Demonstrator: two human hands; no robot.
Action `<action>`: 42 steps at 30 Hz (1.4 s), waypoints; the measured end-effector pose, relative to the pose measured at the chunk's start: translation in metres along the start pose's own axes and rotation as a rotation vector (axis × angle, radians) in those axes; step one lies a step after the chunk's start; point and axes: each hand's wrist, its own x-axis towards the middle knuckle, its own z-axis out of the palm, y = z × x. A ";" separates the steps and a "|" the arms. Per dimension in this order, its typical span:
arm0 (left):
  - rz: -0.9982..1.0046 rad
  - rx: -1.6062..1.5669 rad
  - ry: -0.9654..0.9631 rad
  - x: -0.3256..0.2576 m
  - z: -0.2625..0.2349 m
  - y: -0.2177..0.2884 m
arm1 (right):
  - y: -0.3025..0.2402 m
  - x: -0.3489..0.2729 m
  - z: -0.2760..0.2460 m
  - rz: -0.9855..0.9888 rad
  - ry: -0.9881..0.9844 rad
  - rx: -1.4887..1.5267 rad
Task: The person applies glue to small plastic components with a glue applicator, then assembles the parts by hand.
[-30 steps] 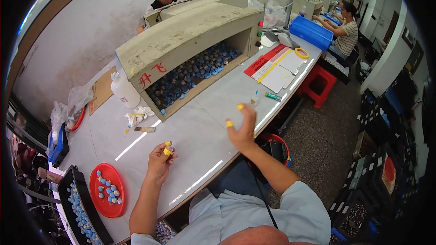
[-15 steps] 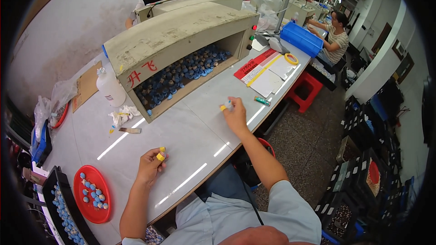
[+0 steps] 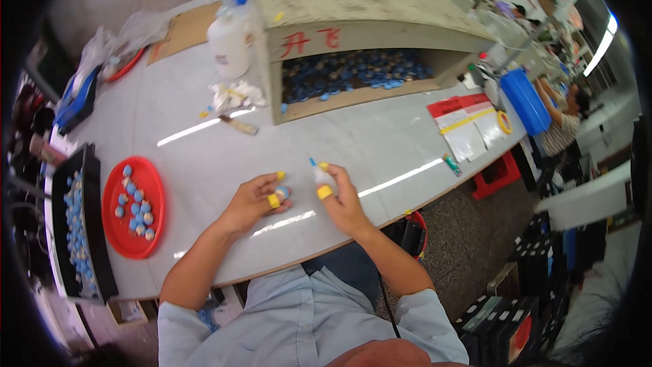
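Note:
My left hand (image 3: 257, 198) is closed in a pinch on a small blue-and-beige ball (image 3: 283, 192) just above the table. To its right, my right hand (image 3: 341, 198) grips a small whitish squeeze bottle (image 3: 320, 177). The bottle's thin blue tip points up and away from me. Yellow wraps cover the thumb and a fingertip of each hand. The two hands face each other, slightly apart. On the left, a round red plate (image 3: 113, 232) carries several balls of the same kind. Beside it, a long black tray (image 3: 103, 245) holds many more.
Beyond my hands stands a beige hooded machine (image 3: 367, 34) with blue pieces inside. A white bottle (image 3: 228, 51), crumpled tissue (image 3: 238, 95) and a flat scraper-like tool (image 3: 239, 125) lie left of it. Papers (image 3: 468, 139), yellow tape (image 3: 504, 122) and a blue bin (image 3: 526, 103) are right.
My right hand has come left with the squeeze bottle, close to my left hand. The ball in my left hand now shows more plainly. The whole view has turned.

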 end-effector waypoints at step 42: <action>-0.112 0.066 -0.077 -0.001 -0.013 0.002 | 0.000 -0.015 0.019 -0.624 -0.055 -0.416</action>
